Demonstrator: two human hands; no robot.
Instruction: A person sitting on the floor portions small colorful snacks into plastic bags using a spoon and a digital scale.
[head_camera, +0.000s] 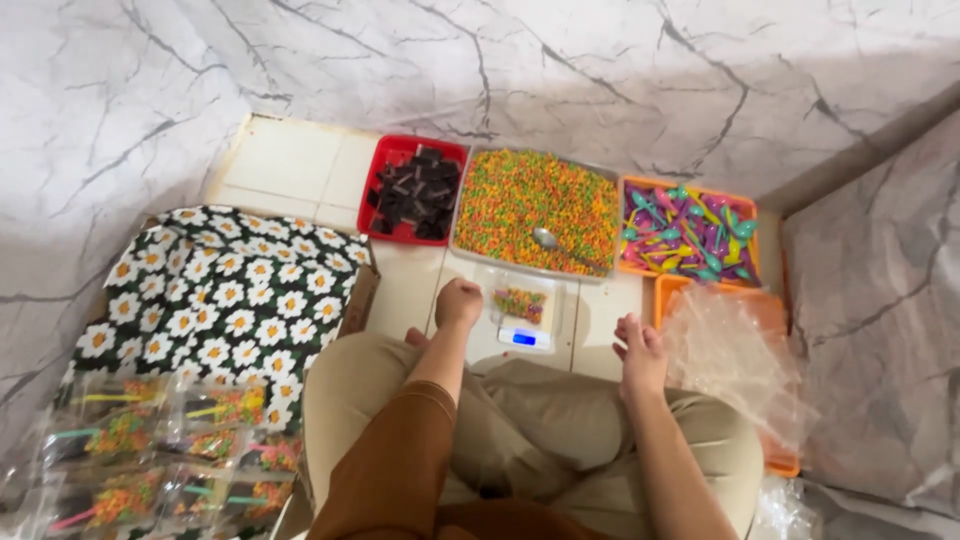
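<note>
My left hand (458, 303) is a loose fist hovering at the left edge of a small white scale (522, 318), which carries a clear packet of coloured cereal bits (519, 302). My right hand (640, 352) is open, fingers spread, over my right knee, beside a heap of clear plastic bags (735, 355). Neither hand holds anything. Beyond the scale lies a metal tray of multicoloured cereal (535, 205) with a metal spoon (550, 240) resting in it.
A red tray of dark chocolate pieces (415, 190) sits at the far left, an orange tray of coloured plastic spoons (688, 232) at the right. A daisy-print cloth (220, 295) covers a box on my left, with filled packets (160, 460) stacked below. Marble-patterned walls surround the spot.
</note>
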